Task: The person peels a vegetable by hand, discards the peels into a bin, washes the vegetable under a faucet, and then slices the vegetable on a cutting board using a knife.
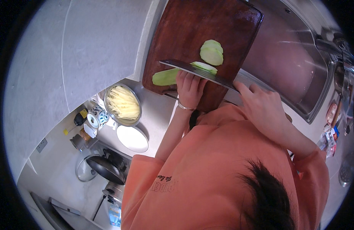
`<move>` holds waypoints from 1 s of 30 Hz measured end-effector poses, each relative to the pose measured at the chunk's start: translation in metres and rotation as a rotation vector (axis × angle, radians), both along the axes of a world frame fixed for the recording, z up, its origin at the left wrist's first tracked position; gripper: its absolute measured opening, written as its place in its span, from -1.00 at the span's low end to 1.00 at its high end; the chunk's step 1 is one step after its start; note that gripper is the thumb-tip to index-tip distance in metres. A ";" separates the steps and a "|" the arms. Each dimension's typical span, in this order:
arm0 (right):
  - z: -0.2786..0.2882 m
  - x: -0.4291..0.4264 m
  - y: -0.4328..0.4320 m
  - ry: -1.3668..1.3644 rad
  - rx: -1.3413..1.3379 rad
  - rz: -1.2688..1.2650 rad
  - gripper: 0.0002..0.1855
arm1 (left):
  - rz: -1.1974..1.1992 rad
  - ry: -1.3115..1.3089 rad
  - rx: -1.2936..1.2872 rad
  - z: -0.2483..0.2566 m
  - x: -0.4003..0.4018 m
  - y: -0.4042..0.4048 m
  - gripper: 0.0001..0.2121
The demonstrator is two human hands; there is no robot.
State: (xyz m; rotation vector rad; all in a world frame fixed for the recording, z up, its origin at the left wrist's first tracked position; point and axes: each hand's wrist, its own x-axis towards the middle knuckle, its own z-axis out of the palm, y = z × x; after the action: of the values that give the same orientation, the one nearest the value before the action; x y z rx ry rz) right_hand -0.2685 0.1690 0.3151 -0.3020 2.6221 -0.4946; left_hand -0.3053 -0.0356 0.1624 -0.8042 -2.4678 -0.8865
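Note:
On a dark wooden cutting board (188, 31) lies a peeled pale-green vegetable (165, 77). My left hand (190, 87), with a bracelet at its wrist, presses on it, fingers bent behind the blade; the fingertips are partly hidden. My right hand (259, 103) grips a wide-bladed kitchen knife (200, 73) at its handle end, the handle mostly covered by my fingers. The blade runs across the board, close to the left fingers. Against its far side leans a fresh slice (205, 67). Beyond that, several overlapping round slices (211, 53) lie on the board.
A metal sink (286, 57) adjoins the board on the right. To the left stand a metal bowl (122, 105) of pale-yellow strips, a white plate (133, 139) and a patterned paper roll (98, 116). A black wok (106, 169) and a glass lid (86, 169) are lower left.

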 end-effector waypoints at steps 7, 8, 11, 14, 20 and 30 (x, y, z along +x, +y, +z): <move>0.014 0.000 -0.001 -0.051 0.036 0.007 -0.66 | -0.002 0.010 -0.013 -0.006 0.003 -0.002 -0.73; 0.013 0.000 0.000 -0.054 0.038 0.006 -0.66 | 0.009 0.007 -0.015 -0.006 0.003 -0.001 -0.73; 0.011 -0.001 -0.001 -0.050 0.024 0.010 -0.67 | 0.005 0.009 -0.008 -0.003 0.001 0.000 -0.74; 0.013 -0.004 0.000 -0.070 -0.016 0.012 -0.66 | -0.001 0.022 -0.006 -0.005 0.001 -0.003 -0.73; -0.031 -0.002 -0.004 -0.073 0.060 0.010 -0.69 | -0.007 0.026 -0.009 -0.001 0.002 0.000 -0.66; -0.009 0.002 0.000 0.017 -0.032 -0.017 -0.61 | 0.017 0.018 0.016 0.000 0.002 -0.001 -0.63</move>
State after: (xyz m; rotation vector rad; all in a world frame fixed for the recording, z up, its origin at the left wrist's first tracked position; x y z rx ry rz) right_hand -0.2669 0.1695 0.3061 -0.2955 2.6373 -0.5429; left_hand -0.3035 -0.0369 0.1622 -0.7814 -2.4449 -0.8879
